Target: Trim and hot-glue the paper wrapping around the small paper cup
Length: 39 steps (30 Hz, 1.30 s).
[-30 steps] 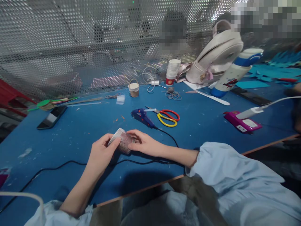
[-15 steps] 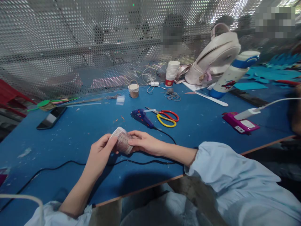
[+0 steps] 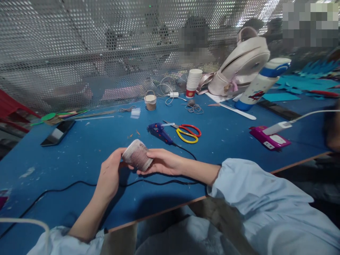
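A small paper cup (image 3: 138, 156), its side covered in what looks like wound brownish cord, is held tilted above the blue table (image 3: 79, 163). My right hand (image 3: 167, 162) grips its right end, thumb on the near side and fingers beneath. On the left, my left hand (image 3: 111, 173) closes around the pale rim; some of its fingertips are hidden behind the cup. Just beyond lies a blue glue gun (image 3: 160, 134) with a glue stick in its back. Scissors (image 3: 187, 134) with red and yellow handles rest beside it.
A small lidded pot (image 3: 150, 102), stacked paper cups (image 3: 193, 84), a twine bundle (image 3: 195, 108), a white knife (image 3: 237, 111), a bottle (image 3: 261, 86) and a backpack (image 3: 239, 67) stand or lie farther back. At right is a purple power strip (image 3: 273, 138); a phone (image 3: 58, 132) lies left. A black cord (image 3: 77, 183) crosses nearby.
The cup has been turned in my hands and looks rounder. My left thumb has moved off its front towards the rim, while my right fingers have shifted underneath.
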Motion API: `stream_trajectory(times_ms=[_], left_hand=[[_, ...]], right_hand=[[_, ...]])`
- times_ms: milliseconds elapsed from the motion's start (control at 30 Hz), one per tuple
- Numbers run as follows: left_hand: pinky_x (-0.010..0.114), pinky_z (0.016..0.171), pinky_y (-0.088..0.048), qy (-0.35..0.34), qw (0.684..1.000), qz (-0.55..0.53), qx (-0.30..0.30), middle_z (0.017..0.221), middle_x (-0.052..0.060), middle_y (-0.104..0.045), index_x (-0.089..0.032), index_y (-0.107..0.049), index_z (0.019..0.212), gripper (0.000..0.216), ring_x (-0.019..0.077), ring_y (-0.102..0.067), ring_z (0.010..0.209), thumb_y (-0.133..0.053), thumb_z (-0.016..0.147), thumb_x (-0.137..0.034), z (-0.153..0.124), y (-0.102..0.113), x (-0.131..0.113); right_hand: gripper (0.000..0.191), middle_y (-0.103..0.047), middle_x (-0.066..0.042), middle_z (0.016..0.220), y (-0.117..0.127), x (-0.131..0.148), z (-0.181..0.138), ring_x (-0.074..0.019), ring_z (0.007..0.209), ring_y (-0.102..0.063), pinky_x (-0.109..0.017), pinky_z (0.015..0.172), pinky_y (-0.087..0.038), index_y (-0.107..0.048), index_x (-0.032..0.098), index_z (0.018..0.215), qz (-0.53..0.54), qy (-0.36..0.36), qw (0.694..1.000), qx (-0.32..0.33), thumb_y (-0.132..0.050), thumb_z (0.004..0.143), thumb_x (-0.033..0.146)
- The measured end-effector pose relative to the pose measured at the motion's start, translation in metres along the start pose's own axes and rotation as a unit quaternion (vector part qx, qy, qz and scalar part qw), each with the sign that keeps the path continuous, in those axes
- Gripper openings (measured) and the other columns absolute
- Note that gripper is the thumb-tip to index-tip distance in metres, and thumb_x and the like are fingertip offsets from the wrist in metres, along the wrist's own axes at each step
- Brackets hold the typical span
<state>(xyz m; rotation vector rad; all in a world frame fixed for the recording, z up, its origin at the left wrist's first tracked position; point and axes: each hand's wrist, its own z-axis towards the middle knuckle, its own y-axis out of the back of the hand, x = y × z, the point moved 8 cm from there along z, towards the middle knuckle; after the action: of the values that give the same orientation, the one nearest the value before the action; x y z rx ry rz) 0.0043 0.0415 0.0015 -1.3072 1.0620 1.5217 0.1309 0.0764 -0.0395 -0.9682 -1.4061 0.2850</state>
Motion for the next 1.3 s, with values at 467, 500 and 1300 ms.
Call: stream_trajectory(times_ms=[467,500,1300], left_hand=[[0.025,0.062,-0.044,-0.030,0.988,0.148,0.022,0.063,-0.001,-0.060,-0.019,-0.065,0.076,0.031,0.0151,-0.055,0.061,-0.058,0.086,-0.047,-0.001,-0.007,-0.006],[0.025,0.059,-0.043,-0.026,0.986,0.161,0.022,0.060,-0.002,-0.059,-0.019,-0.064,0.073,0.031,0.0145,-0.054,0.058,-0.058,0.085,-0.047,-0.001,-0.008,-0.005],[0.027,0.051,-0.051,0.088,0.995,-0.053,-0.015,0.096,0.007,-0.071,-0.014,-0.073,0.092,0.033,0.0110,-0.057,0.053,-0.073,0.072,-0.040,0.001,0.002,0.010]], right_hand=[[0.048,-0.070,-0.015,0.099,0.002,-0.009,0.000,-0.0212,0.086,-0.073,-0.034,0.089,-0.055,-0.048,0.004,0.129,0.084,-0.082,0.993,0.008,-0.033,0.098,0.038],[0.049,-0.070,-0.016,0.099,0.004,-0.010,0.000,-0.0211,0.087,-0.073,-0.035,0.090,-0.054,-0.047,0.003,0.129,0.087,-0.084,0.993,0.004,-0.034,0.098,0.038],[0.050,-0.061,-0.011,0.098,0.030,0.016,-0.018,-0.0190,0.068,-0.070,-0.038,0.069,-0.061,-0.049,0.012,0.118,-0.288,0.003,0.946,-0.147,-0.049,0.093,0.055]])
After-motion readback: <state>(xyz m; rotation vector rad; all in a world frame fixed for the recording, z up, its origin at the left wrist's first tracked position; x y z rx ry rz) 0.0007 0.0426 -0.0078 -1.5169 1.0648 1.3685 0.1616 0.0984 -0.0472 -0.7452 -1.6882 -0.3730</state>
